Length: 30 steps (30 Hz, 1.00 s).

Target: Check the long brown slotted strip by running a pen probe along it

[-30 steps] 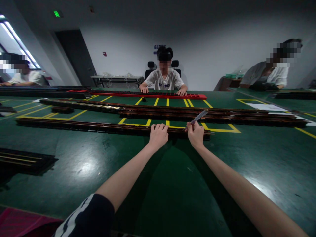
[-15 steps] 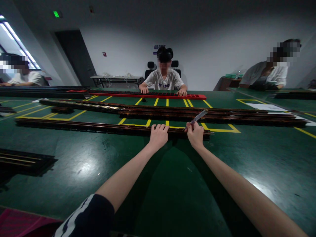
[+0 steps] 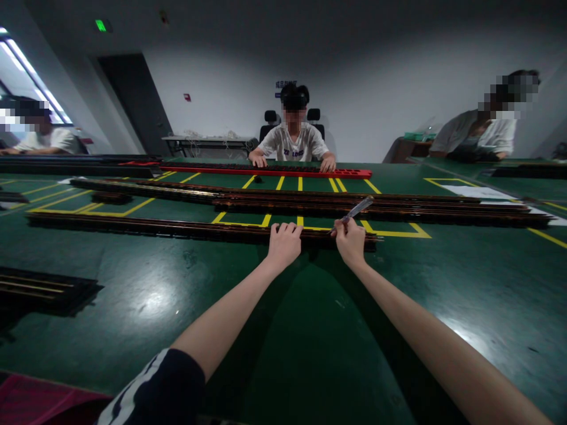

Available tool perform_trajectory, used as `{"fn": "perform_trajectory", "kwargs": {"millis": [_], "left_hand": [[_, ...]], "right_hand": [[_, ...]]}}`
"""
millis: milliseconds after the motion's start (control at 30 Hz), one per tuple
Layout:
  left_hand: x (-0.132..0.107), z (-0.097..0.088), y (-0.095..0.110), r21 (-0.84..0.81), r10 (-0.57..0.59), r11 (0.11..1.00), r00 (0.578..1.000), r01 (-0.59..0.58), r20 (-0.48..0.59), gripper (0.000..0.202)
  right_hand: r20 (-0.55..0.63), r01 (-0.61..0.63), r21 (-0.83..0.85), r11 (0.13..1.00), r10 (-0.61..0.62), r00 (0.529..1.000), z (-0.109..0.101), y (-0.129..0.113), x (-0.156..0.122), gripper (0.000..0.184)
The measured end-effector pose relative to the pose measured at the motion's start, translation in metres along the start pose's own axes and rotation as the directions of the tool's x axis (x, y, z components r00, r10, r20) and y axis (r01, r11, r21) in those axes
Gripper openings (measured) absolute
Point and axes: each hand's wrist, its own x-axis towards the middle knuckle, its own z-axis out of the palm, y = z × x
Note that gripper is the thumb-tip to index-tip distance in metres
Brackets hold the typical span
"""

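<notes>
The left hand (image 3: 286, 242) lies over the strip (image 3: 155, 226), fingers bent; whether it grips, I can't tell. The right hand (image 3: 351, 241) pinches a clear tool (image 3: 361, 206), its lower end at the strip, just left of that hand. Seemingly tool work, calling for a steady left hand. More strips (image 3: 420, 209) lie just beyond both.
</notes>
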Motion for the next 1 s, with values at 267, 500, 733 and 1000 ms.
{"fn": "perform_trajectory", "kwargs": {"millis": [267,500,733,1000], "left_hand": [[-0.0002,-0.0025,0.0005,0.000,-0.019,1.000,1.000,0.019,-0.005,0.039],[-0.0008,-0.0016,0.0010,0.023,-0.020,1.000,1.000,0.021,-0.019,0.040],[-0.0004,-0.0019,0.0013,0.017,-0.042,0.999,0.999,0.043,-0.018,0.038],[-0.0010,-0.0042,0.0008,0.002,-0.047,0.999,0.999,0.047,-0.016,0.038]], "right_hand": [[0.043,-0.007,0.027,1.000,0.005,0.999,0.0001,-0.0012,-0.0005,0.042],[0.032,-0.024,0.017,1.000,0.024,0.999,0.0002,-0.0002,0.0009,0.038],[0.031,-0.029,0.030,0.999,0.028,0.999,0.0004,0.0013,0.0013,0.031],[0.026,-0.021,0.008,1.000,0.021,0.999,-0.0006,0.0005,0.0009,0.034]]}}
